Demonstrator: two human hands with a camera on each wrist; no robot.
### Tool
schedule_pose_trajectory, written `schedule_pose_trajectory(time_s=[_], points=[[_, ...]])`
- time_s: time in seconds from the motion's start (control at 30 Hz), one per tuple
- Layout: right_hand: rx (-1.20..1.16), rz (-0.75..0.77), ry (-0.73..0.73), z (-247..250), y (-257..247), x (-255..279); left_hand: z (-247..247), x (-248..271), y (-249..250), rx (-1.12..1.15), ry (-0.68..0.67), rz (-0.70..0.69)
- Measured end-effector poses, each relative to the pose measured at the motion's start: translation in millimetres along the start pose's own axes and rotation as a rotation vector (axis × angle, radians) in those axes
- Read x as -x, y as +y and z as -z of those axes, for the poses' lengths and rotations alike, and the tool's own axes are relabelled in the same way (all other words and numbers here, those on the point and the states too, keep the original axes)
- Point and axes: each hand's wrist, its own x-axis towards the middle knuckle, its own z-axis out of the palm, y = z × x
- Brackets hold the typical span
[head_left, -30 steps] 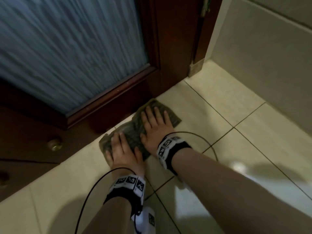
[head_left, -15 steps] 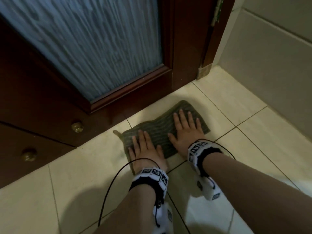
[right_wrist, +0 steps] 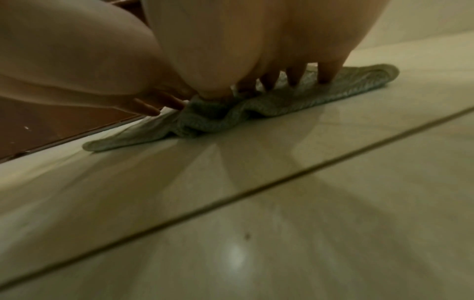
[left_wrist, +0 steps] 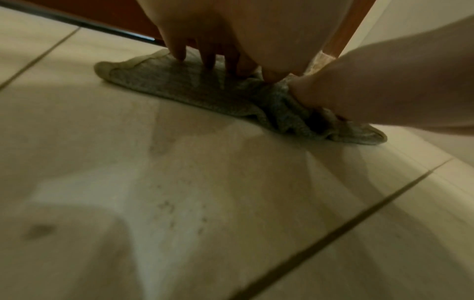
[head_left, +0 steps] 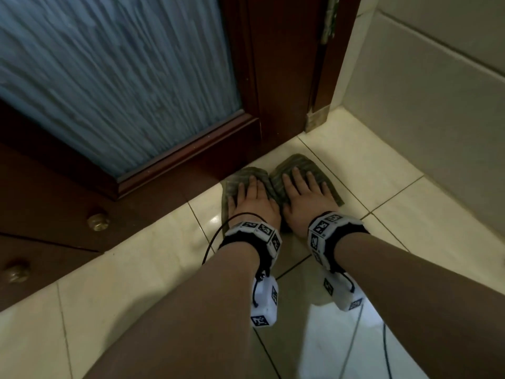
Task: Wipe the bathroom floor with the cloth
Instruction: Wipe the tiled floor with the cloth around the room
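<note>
A grey-green ribbed cloth lies on the cream tiled floor just in front of the door's bottom corner. My left hand presses flat on its left half, fingers straight. Close beside it my right hand presses flat on the right half. The cloth is bunched into a ridge between the two hands. In the left wrist view the cloth is flat at the left and crumpled at the right. In the right wrist view the cloth folds under my spread fingers.
A dark wooden door with a frosted blue glass panel stands right behind the cloth. Two brass knobs sit on the wood at the left. A tiled wall rises at the right. Cables trail from the wrist bands.
Both hands slid the cloth to the right along the foot of the door, toward the corner. The hands came closer together and the cloth bunched up between them.
</note>
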Motion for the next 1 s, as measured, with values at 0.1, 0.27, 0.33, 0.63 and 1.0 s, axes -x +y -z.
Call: schedule_pose_trajectory(time_s=[0.1, 0.27, 0.33, 0.63, 1.0], points=[[0.002, 0.005, -0.037, 3, 0, 6, -6, 8, -2, -0.054, 0.026, -0.026], [0.01, 0.0, -0.075, -8, -3, 30, -18, 41, 6, -0.03, -0.009, -0.042], [0.025, 0.002, -0.089, -14, -2, 41, -24, 55, 11, -0.021, -0.013, -0.044], [-0.001, 0.004, -0.109, -19, -2, 57, -23, 60, 9, -0.034, -0.03, -0.05], [-0.005, 0.028, -0.035, -15, -8, 15, 1, 13, -1, -0.044, -0.014, 0.003]])
